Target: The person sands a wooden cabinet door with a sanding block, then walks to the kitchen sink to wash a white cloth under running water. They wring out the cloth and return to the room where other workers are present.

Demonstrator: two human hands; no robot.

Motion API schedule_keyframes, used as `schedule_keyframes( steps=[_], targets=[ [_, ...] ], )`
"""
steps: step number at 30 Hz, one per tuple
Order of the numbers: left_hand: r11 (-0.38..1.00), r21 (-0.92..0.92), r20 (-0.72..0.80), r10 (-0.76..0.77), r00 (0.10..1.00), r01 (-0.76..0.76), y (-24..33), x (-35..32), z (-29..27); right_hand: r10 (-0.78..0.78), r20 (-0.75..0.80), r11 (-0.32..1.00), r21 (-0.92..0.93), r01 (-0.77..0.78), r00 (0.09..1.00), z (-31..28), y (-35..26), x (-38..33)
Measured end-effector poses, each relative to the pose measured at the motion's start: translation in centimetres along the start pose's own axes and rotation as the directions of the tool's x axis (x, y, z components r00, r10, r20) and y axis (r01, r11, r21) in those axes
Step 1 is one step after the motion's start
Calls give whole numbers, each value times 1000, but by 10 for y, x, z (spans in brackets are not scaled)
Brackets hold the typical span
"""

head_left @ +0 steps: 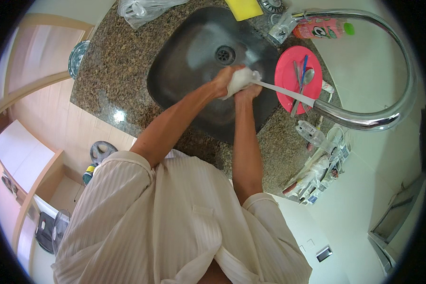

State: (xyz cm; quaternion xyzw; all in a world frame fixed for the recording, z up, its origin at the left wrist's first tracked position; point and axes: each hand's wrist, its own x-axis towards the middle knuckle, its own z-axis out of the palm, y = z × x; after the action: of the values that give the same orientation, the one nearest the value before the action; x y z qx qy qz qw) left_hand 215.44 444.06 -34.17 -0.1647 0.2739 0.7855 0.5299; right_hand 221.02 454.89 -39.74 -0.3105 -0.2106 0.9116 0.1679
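I held a white cloth (pixel 240 79) bunched between both hands over the middle of the sink (pixel 184 57), under the water stream (pixel 284 91) from the tap (pixel 364 118), so it soaked there. My left hand (pixel 222 81) and right hand (pixel 249 91) were clenched tight around it. A red plate (pixel 288 71) with cutlery (pixel 302 78) sat on the sink's right edge, within reach.

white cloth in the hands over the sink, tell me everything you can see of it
The white cloth is a small, bunched-up wad, soft and apparently wet. It is pressed between the left hand and the right hand above the dark metal sink, near the drain. A thin stream of water from the curved chrome faucet strikes its right end. Its weave and any pattern cannot be made out.
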Motion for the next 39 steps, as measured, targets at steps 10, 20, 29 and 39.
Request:
schedule_keyframes(
  steps=[10, 20, 29, 39],
  targets=[
    [980, -191, -138, 29, 990, -55, -2, 6, -19, -293, 681, -119, -722, 682, 671, 78, 10, -63],
    [984, 172, -28, -44, 999, 48, -1, -3, -13, 222, -63, 930, -288, -230, 973, 0, -3, 10],
    [977, 169, -213, 162, 964, -127, 4, 21, -56, -202, -31, 946, -266, 186, 979, 72, 1, -66],
    [978, 202, -168, 87, 982, -53, 10, 13, -11, -246, 77, 507, -840, 196, 966, 63, 7, -7]
  ],
)
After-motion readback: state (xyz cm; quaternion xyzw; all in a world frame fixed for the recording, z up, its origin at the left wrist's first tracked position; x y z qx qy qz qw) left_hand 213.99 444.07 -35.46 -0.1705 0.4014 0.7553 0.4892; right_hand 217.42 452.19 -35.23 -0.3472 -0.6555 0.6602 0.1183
